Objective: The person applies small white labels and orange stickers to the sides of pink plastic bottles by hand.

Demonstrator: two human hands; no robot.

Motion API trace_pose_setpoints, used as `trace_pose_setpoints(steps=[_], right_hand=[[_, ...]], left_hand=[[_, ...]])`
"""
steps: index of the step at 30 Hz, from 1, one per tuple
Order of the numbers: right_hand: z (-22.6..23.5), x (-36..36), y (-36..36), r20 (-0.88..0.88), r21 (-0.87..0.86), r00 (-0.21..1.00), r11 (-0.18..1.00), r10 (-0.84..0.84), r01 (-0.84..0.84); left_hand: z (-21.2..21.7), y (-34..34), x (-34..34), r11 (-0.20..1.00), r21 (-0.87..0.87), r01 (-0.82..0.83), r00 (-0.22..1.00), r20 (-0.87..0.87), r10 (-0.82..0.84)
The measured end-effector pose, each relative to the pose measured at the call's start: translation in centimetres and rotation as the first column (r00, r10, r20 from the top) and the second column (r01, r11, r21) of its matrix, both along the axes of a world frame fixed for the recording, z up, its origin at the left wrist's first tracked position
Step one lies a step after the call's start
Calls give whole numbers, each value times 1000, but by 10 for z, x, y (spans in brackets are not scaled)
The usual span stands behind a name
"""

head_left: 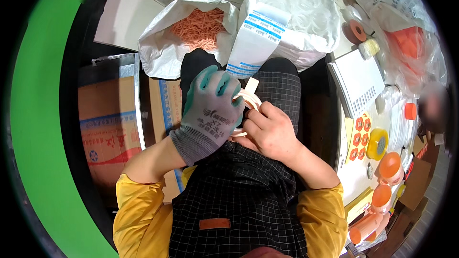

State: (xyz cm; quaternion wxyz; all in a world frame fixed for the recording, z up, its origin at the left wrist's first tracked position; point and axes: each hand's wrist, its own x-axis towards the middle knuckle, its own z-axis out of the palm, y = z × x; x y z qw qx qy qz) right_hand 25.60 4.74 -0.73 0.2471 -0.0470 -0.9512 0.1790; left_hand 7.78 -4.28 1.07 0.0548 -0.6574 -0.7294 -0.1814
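A pale plastic ring (246, 99) is pinched over the lap, just below the sack of orange pieces (198, 28), steadied by the gloved left hand (210, 112) while the bare right hand (270, 131) closes its grip on the rim.

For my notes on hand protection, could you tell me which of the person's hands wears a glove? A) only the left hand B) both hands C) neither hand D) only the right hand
A: the left hand wears a grey and green work glove, while the right hand is bare; both grip a pale ring-shaped part.
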Motion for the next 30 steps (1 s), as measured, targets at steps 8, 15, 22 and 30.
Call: trace_pose_setpoints(steps=[8, 15, 22, 30], right_hand=[[-16, 15, -3, -194, -914, 929, 402, -317, -54], [-31, 8, 13, 27, -997, 989, 73, -147, 38], [-35, 28, 19, 127, -991, 922, 2, -367, 137], [-46, 137, -58, 413, -866, 890, -384, -190, 320]], left_hand=[[-30, -9, -28, 942, 271, 196, 657, 677, -332], [-72, -22, 8, 929, 359, -95, 263, 909, -324], [-64, -13, 36, 935, 319, -158, 289, 920, -265], [-42, -32, 101, 673, 541, 505, 442, 508, -739]])
